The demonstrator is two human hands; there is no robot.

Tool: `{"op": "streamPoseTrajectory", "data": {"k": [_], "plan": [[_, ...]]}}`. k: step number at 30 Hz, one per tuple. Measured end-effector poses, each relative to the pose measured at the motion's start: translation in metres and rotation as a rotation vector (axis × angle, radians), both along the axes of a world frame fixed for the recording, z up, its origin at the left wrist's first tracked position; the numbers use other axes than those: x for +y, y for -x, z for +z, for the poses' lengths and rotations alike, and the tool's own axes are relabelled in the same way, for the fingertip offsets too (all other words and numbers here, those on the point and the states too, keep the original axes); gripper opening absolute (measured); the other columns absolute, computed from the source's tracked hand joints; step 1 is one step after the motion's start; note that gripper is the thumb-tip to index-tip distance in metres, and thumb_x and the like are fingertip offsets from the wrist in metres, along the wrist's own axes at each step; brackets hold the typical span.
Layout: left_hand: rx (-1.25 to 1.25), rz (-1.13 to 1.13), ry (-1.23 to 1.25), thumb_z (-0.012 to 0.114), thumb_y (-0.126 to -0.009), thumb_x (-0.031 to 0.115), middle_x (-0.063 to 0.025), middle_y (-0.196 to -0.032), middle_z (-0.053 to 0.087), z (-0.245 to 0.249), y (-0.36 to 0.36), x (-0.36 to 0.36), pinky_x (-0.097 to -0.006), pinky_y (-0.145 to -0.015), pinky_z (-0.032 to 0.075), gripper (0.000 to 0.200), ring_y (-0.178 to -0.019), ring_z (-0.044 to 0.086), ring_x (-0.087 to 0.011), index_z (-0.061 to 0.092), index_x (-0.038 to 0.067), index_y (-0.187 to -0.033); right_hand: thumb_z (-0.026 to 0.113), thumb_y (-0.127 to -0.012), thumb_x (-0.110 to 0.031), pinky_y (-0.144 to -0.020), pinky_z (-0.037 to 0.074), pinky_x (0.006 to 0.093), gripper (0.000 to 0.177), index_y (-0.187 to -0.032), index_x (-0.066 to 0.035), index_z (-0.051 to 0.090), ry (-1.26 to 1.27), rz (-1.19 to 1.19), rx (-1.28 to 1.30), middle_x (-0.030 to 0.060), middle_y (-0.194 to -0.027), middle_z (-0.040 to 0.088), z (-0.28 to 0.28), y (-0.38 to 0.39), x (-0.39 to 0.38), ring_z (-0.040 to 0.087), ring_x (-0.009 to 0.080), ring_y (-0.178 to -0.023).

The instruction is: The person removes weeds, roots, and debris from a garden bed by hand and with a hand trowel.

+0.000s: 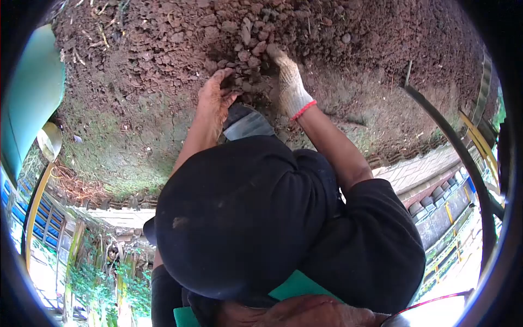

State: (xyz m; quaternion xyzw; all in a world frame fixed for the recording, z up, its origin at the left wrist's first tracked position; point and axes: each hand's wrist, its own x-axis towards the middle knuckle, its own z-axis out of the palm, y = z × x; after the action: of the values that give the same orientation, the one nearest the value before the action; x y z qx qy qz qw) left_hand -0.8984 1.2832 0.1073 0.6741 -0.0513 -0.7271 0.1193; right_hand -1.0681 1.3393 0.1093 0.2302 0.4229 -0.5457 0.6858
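My bare left hand [214, 101] is smeared with soil. Its fingers are parted and curve against the left side of a small heap of reddish-brown clods [251, 61]. Opposite it, my right hand [289, 82] wears a knitted white glove with a red cuff, its finger end browned with dirt. That glove rests against the right side of the clods, and most of its fingers are hidden from this angle. Just below the hands lies a dark grey, smooth object [248, 124] with a paler flat face, partly covered by the black cap [229, 218].
Crumbly soil [158, 49] spreads around the hands, with greenish ground [125, 136] nearer the body. A pale green sheet-like object [32, 98] stands at the left. A dark curved bar [444, 128] arches at the right. Paving [436, 169] runs behind, with plants [98, 283] at lower left.
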Motion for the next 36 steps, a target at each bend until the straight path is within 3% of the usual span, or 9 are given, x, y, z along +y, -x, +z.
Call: {"op": "streamPoseTrajectory", "data": {"k": [5, 12, 15, 17, 21, 27, 28, 31, 36], "plan": [[0.217, 0.259, 0.073, 0.062, -0.092, 0.037, -0.0112, -0.123, 0.059, 0.022, 0.011, -0.026, -0.044, -0.084, 0.053, 0.046, -0.106, 0.06, -0.0292, 0.054, 0.013, -0.13, 0.055, -0.094, -0.041, -0.093, 0.05, 0.0574, 0.046, -0.129, -0.011, 0.058, 0.186, 0.009, -0.154, 0.0113, -0.125, 0.063, 0.013, -0.008, -0.037, 0.063, 0.0327, -0.111], [0.29, 0.05, 0.384, 0.062, -0.093, 0.038, -0.0243, -0.142, 0.042, 0.107, -0.041, -0.096, -0.0483, -0.106, 0.044, 0.071, -0.125, 0.05, -0.0353, 0.035, -0.006, -0.142, 0.052, -0.092, -0.055, -0.1, 0.044, 0.058, 0.067, -0.13, 0.001, 0.049, 0.206, -0.084, -0.065, 0.0221, -0.128, 0.055, 0.113, 0.013, -0.064, 0.056, 0.0381, -0.119], [-0.228, 0.048, 0.336, 0.06, -0.094, 0.031, -0.0263, -0.136, 0.048, 0.08, -0.075, -0.084, -0.0437, -0.104, 0.048, 0.061, -0.119, 0.053, -0.034, 0.042, -0.007, -0.137, 0.053, -0.095, -0.049, -0.093, 0.05, 0.0575, 0.061, -0.127, 0.002, 0.049, 0.312, 0.16, 0.105, 0.0233, -0.126, 0.054, 0.075, 0.034, -0.011, 0.059, 0.0398, -0.113], [-0.348, 0.204, 0.094, 0.057, -0.093, 0.01, -0.0261, -0.117, 0.052, 0.052, -0.089, -0.06, -0.034, -0.07, 0.062, 0.033, -0.086, 0.061, -0.0287, 0.05, -0.007, -0.12, 0.055, -0.096, -0.042, -0.089, 0.053, 0.0555, 0.052, -0.124, 0.002, 0.05, 0.021, 0.228, 0.122, 0.0242, -0.121, 0.056, 0.037, 0.021, 0.011, 0.061, 0.0407, -0.108], [-0.255, 0.201, 0.108, 0.059, -0.087, 0.006, -0.0156, -0.091, 0.065, -0.024, -0.11, -0.034, -0.0272, -0.051, 0.056, 0.018, -0.063, 0.064, -0.0225, 0.059, -0.004, -0.102, 0.06, -0.095, -0.028, -0.076, 0.058, 0.0548, 0.034, -0.115, -0.001, 0.055, 0.039, 0.262, -0.154, 0.0183, -0.097, 0.061, -0.005, -0.025, -0.016, 0.065, 0.0397, -0.093], [-0.218, 0.118, 0.392, 0.059, -0.092, 0.012, -0.014, -0.084, 0.068, 0.044, -0.027, -0.095, -0.0239, -0.047, 0.055, 0.02, -0.055, 0.061, -0.018, 0.063, -0.005, -0.102, 0.061, -0.095, -0.027, -0.081, 0.059, 0.0497, 0.036, -0.12, -0.001, 0.056, 0.178, 0.207, -0.167, 0.0139, -0.105, 0.065, 0.019, -0.065, -0.08, 0.068, 0.0333, -0.091], [-0.228, -0.138, 0.513, 0.062, -0.092, 0.018, -0.0198, -0.095, 0.068, 0.073, -0.025, -0.107, -0.0281, -0.064, 0.06, 0.032, -0.073, 0.066, -0.0224, 0.062, -0.006, -0.113, 0.063, -0.094, -0.026, -0.081, 0.059, 0.047, 0.037, -0.12, 0.0, 0.057, 0.288, 0.172, -0.235, 0.0112, -0.108, 0.065, 0.03, -0.058, -0.085, 0.068, 0.0306, -0.093], [-0.092, 0.354, 0.627, 0.068, -0.084, 0.022, -0.027, -0.114, 0.064, 0.063, -0.046, -0.126, -0.0406, -0.08, 0.056, 0.05, -0.092, 0.066, -0.0301, 0.058, -0.009, -0.121, 0.065, -0.09, -0.03, -0.091, 0.056, 0.0481, 0.049, -0.128, -0.001, 0.054, 0.553, 0.121, 0.011, 0.0167, -0.123, 0.061, 0.051, -0.045, -0.091, 0.067, 0.0341, -0.101], [-1.032, -0.189, 0.443, 0.07, -0.083, 0.041, -0.0324, -0.148, 0.027, -0.015, -0.102, -0.101, -0.0548, -0.099, 0.043, 0.082, -0.131, 0.038, -0.0432, 0.033, 0.008, -0.149, 0.071, -0.081, -0.024, -0.106, 0.038, 0.055, 0.048, -0.125, -0.011, 0.058, 0.863, 1.057, 1.89, 0.0193, -0.132, 0.052, 0.043, -0.015, -0.067, 0.051, 0.0373, -0.121]]}}
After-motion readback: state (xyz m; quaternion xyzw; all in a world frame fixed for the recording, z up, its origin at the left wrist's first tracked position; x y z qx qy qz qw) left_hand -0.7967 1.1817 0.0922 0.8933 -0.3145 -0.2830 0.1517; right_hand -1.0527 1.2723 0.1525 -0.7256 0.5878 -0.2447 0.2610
